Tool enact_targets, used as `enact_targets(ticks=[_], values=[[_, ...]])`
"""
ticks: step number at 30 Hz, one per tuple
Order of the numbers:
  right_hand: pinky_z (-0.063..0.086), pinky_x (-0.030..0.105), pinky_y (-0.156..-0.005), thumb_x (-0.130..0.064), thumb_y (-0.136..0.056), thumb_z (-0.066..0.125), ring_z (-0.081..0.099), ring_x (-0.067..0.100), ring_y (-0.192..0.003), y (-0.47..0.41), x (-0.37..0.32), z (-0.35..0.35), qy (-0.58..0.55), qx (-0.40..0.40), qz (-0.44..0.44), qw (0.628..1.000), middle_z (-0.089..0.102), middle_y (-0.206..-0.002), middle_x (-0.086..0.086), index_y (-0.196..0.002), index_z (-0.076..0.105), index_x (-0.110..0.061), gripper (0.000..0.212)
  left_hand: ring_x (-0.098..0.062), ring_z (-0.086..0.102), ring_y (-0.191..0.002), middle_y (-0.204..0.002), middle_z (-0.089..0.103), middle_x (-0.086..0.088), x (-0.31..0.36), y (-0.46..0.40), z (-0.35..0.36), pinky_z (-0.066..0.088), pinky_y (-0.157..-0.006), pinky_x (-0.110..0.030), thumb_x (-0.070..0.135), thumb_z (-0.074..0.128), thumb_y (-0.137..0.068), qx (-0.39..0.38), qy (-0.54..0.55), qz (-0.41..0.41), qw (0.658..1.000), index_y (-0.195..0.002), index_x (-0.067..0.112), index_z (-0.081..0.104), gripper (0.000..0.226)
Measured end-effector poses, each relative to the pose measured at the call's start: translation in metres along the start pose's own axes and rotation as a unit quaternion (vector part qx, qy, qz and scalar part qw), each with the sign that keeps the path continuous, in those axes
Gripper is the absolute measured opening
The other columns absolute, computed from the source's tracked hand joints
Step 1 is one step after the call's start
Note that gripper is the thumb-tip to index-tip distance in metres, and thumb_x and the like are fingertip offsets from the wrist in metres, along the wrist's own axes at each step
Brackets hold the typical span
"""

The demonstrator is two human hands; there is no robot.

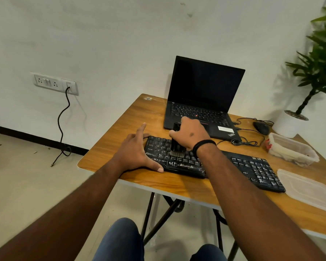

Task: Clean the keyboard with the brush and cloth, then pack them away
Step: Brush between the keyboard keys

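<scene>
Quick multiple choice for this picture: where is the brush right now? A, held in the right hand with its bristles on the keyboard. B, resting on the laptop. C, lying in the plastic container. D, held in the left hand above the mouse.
A: the right hand grips the brush upright, bristles down on the keyboard, while the left hand steadies the keyboard's left end.

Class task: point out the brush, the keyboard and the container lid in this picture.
brush [175, 143]: head view, on its black body above the bristles.
keyboard [256, 169]: head view, on the right-hand keys.
container lid [307, 187]: head view, on its flat middle.
</scene>
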State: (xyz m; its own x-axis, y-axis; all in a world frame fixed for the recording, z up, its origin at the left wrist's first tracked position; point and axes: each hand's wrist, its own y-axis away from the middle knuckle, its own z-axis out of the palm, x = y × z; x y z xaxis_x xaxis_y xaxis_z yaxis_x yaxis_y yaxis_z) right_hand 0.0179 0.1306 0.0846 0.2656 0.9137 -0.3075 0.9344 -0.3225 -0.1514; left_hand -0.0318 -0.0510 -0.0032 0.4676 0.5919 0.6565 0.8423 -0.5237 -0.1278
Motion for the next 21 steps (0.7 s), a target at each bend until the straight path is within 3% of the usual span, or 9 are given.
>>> enact_targets(ticks=[7, 11, 13, 16, 21], values=[[0.059, 0.036, -0.075, -0.043, -0.09, 0.06, 0.064, 0.022, -0.086, 0.015, -0.035, 0.02, -0.062, 0.044, -0.079, 0.994, 0.064, -0.095, 0.004, -0.112, 0.054, -0.015, 0.037, -0.024, 0.031, -0.142, -0.154, 0.037, -0.006, 0.003, 0.001, -0.001, 0.033, -0.114, -0.041, 0.07, 0.091, -0.037, -0.001, -0.004, 0.003, 1.0, -0.159, 0.024, 0.0, 0.159], [0.059, 0.038, -0.073, -0.043, -0.089, 0.062, 0.064, 0.023, -0.083, 0.023, -0.055, 0.034, -0.133, 0.046, -0.116, 0.983, 0.064, -0.093, 0.005, -0.113, 0.052, -0.016, 0.038, -0.013, 0.05, -0.119, -0.125, 0.056, 0.011, -0.002, -0.003, -0.001, 0.046, -0.105, -0.038, 0.082, 0.086, -0.032, 0.005, -0.012, 0.03, 0.999, -0.14, 0.024, 0.042, 0.13], [0.059, 0.038, -0.071, -0.042, -0.09, 0.062, 0.064, 0.022, -0.081, 0.025, -0.052, 0.033, -0.132, 0.051, -0.116, 0.983, 0.064, -0.091, 0.004, -0.112, 0.052, -0.016, 0.036, -0.017, 0.045, -0.126, -0.131, 0.051, 0.01, -0.001, -0.001, -0.001, 0.04, -0.108, -0.034, 0.076, 0.089, -0.034, 0.008, -0.014, 0.031, 0.999, -0.15, 0.022, 0.03, 0.142], [0.059, 0.036, -0.069, -0.04, -0.091, 0.059, 0.064, 0.02, -0.079, 0.024, -0.03, 0.021, -0.081, 0.046, -0.086, 0.992, 0.064, -0.09, 0.003, -0.111, 0.052, -0.016, 0.032, -0.025, 0.03, -0.142, -0.153, 0.039, -0.003, 0.0, 0.001, -0.001, 0.031, -0.114, -0.04, 0.066, 0.093, -0.039, 0.001, -0.006, 0.013, 1.0, -0.16, 0.022, -0.001, 0.159], [0.056, 0.034, -0.071, -0.036, -0.09, 0.061, 0.06, 0.022, -0.084, 0.022, 0.019, -0.01, 0.019, 0.022, 0.022, 0.999, 0.059, -0.092, 0.005, -0.111, 0.054, -0.013, 0.032, -0.021, 0.029, -0.143, -0.155, 0.039, 0.001, 0.0, 0.0, 0.001, 0.029, -0.116, -0.04, 0.078, 0.087, -0.031, -0.005, -0.009, 0.005, 1.0, -0.159, 0.029, -0.004, 0.164]])
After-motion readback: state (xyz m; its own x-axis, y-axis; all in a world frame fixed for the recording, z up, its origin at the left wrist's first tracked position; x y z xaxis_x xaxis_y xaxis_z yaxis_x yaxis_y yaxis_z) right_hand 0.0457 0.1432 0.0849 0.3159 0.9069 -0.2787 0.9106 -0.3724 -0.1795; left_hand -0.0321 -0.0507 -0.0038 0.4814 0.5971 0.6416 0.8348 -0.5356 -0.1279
